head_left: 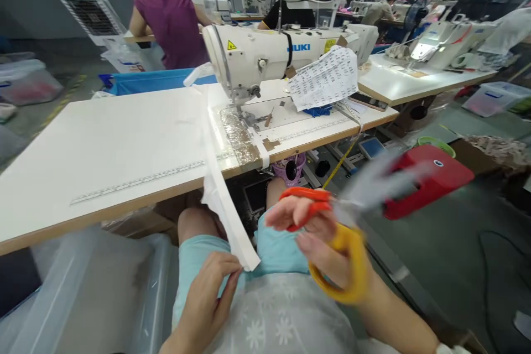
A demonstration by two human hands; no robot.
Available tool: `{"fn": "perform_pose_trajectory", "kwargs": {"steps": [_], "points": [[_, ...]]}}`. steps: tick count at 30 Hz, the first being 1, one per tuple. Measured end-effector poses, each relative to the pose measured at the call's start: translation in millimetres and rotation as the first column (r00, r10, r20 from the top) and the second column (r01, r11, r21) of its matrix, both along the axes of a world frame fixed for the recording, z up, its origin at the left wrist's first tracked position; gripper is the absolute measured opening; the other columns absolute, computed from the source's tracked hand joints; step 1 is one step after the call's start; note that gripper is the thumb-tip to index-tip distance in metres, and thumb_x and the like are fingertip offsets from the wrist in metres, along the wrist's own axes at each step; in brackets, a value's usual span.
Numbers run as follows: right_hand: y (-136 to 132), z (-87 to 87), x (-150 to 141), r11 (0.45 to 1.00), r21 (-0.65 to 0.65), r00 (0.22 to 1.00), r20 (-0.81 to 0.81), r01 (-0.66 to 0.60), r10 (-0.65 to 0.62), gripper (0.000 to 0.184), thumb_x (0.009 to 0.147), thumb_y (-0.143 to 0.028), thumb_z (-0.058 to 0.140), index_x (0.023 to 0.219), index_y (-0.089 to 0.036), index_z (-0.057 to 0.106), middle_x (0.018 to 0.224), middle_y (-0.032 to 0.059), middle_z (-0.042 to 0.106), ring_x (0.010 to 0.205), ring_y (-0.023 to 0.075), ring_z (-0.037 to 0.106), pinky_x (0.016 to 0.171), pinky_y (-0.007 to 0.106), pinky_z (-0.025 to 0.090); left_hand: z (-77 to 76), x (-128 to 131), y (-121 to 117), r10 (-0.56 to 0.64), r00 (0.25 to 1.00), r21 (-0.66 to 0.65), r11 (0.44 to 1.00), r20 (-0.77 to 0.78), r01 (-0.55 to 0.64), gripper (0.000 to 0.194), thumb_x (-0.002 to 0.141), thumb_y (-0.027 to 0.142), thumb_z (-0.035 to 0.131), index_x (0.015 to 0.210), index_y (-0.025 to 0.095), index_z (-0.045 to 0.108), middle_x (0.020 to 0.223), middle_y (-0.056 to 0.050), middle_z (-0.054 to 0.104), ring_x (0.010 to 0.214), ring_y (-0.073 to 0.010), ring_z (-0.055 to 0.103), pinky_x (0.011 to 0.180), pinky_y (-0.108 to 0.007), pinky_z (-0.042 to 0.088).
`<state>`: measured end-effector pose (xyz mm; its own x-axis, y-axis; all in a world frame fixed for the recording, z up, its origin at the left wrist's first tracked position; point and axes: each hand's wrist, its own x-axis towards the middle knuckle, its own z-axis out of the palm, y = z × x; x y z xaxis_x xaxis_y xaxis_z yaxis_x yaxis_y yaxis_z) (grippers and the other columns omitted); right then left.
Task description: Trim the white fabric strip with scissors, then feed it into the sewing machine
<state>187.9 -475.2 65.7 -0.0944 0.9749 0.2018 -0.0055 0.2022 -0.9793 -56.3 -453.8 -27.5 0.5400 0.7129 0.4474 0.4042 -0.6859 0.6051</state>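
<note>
My left hand (213, 293) is over my lap, with thumb and fingers pinched on the lower end of a white fabric strip (224, 199). The strip runs up over the table edge and lies on the white tabletop beside the sewing machine (265, 58). Held up to the right, my right hand (319, 238) has its fingers in a pair of scissors (354, 265) with one orange and one yellow handle loop. Their blades are smeared by motion and point right, away from the strip. A shorter white strip (259, 147) hangs over the table edge under the needle area.
A printed sheet (326, 80) leans on the machine. At lower left stands a translucent plastic bin (155, 271). A red object (435, 177) is beyond the scissors, and a purple basket (291, 168) is under the table. A person in purple (172, 25) sits further back.
</note>
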Motion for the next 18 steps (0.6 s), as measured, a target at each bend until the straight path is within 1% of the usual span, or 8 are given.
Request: {"fn": "perform_pose_trajectory", "kwargs": {"steps": [2, 4, 5, 8, 11, 14, 16, 18], "points": [[6, -28.5, -9, 0.987, -0.155, 0.999, 0.03, -0.03, 0.035, 0.032, 0.086, -0.049, 0.067, 0.093, -0.023, 0.049, 0.107, 0.0053, 0.063, 0.094, 0.0192, 0.062, 0.083, 0.033, 0.05, -1.6, 5, -5, 0.003, 0.999, 0.011, 1.0, 0.042, -0.003, 0.02, 0.092, 0.004, 0.047, 0.1, 0.022, 0.053, 0.087, -0.005, 0.061, 0.079, -0.0178, 0.059, 0.069, -0.028, 0.051], [5, -61.2, -21, 0.941, -0.334, 0.995, 0.07, -0.047, 0.074, 0.037, 0.079, -0.048, 0.073, 0.087, -0.022, 0.047, 0.092, 0.0011, 0.061, 0.08, 0.0161, 0.059, 0.072, 0.029, 0.049, -2.7, 10, -9, -0.004, 0.998, 0.014, 1.0, 0.058, 0.003, 0.02, 0.092, 0.003, 0.047, 0.1, 0.02, 0.053, 0.087, -0.005, 0.061, 0.079, -0.0173, 0.058, 0.069, -0.028, 0.049], [4, -76.0, -27, 0.924, -0.381, 0.994, 0.08, -0.039, 0.075, 0.039, 0.078, -0.049, 0.074, 0.083, -0.022, 0.045, 0.084, -0.0015, 0.057, 0.074, 0.0143, 0.055, 0.067, 0.027, 0.047, -2.7, 12, -10, -0.017, 0.998, 0.013, 1.0, 0.057, 0.016, 0.02, 0.092, 0.002, 0.046, 0.101, 0.019, 0.053, 0.087, -0.006, 0.061, 0.079, -0.0172, 0.057, 0.069, -0.028, 0.048], [-1, -102.4, -41, 0.929, -0.368, 0.994, 0.112, 0.043, -0.001, 0.037, 0.079, -0.044, 0.068, 0.076, -0.023, 0.038, 0.072, -0.0055, 0.044, 0.065, 0.0115, 0.043, 0.059, 0.024, 0.039, 1.4, 14, -8, -0.104, 0.994, -0.03, 0.994, 0.032, 0.105, 0.018, 0.092, 0.004, 0.047, 0.102, 0.019, 0.053, 0.09, -0.006, 0.062, 0.081, -0.0176, 0.056, 0.07, -0.028, 0.047], [-1, -99.7, -44, 0.967, -0.247, 0.982, 0.187, 0.063, -0.016, 0.025, 0.081, -0.028, 0.06, 0.076, -0.023, 0.036, 0.071, -0.0057, 0.042, 0.064, 0.0112, 0.039, 0.056, 0.022, 0.034, 10.8, 18, 11, -0.141, 0.989, -0.047, 0.989, 0.037, 0.143, 0.023, 0.092, 0.007, 0.046, 0.113, 0.017, 0.051, 0.106, -0.011, 0.062, 0.101, -0.0214, 0.056, 0.085, -0.035, 0.05], [-3, -83.4, -37, 0.987, -0.157, 0.951, 0.298, -0.032, 0.078, 0.019, 0.076, -0.016, 0.053, 0.078, -0.023, 0.036, 0.072, -0.0052, 0.044, 0.064, 0.0113, 0.038, 0.054, 0.022, 0.03, 22.0, 26, 42, -0.152, 0.986, 0.054, 0.986, -0.062, 0.155, 0.029, 0.093, 0.008, 0.039, 0.12, 0.015, 0.05, 0.116, -0.013, 0.061, 0.123, -0.0248, 0.048, 0.107, -0.046, 0.039], [-7, -74.0, -30, 0.991, -0.112, 0.917, 0.382, -0.076, 0.114, 0.02, 0.069, -0.01, 0.049, 0.079, -0.023, 0.037, 0.072, -0.005, 0.046, 0.064, 0.0114, 0.039, 0.055, 0.022, 0.029, 29.7, 30, 57, -0.182, 0.963, 0.124, 0.97, -0.197, 0.209, 0.022, 0.095, 0.011, 0.038, 0.106, 0.016, 0.056, 0.101, -0.009, 0.064, 0.114, -0.0233, 0.054, 0.116, -0.052, 0.028], [-11, -69.8, -23, 0.992, -0.08, 0.886, 0.448, -0.094, 0.12, 0.024, 0.063, -0.008, 0.045, 0.081, -0.023, 0.041, 0.073, -0.0049, 0.048, 0.065, 0.0118, 0.041, 0.058, 0.023, 0.031, 36.1, 29, 57, -0.186, 0.943, 0.164, 0.958, -0.275, 0.237, 0.019, 0.095, 0.016, 0.04, 0.089, 0.017, 0.058, 0.081, -0.004, 0.06, 0.09, -0.0199, 0.057, 0.118, -0.053, 0.024]]}}
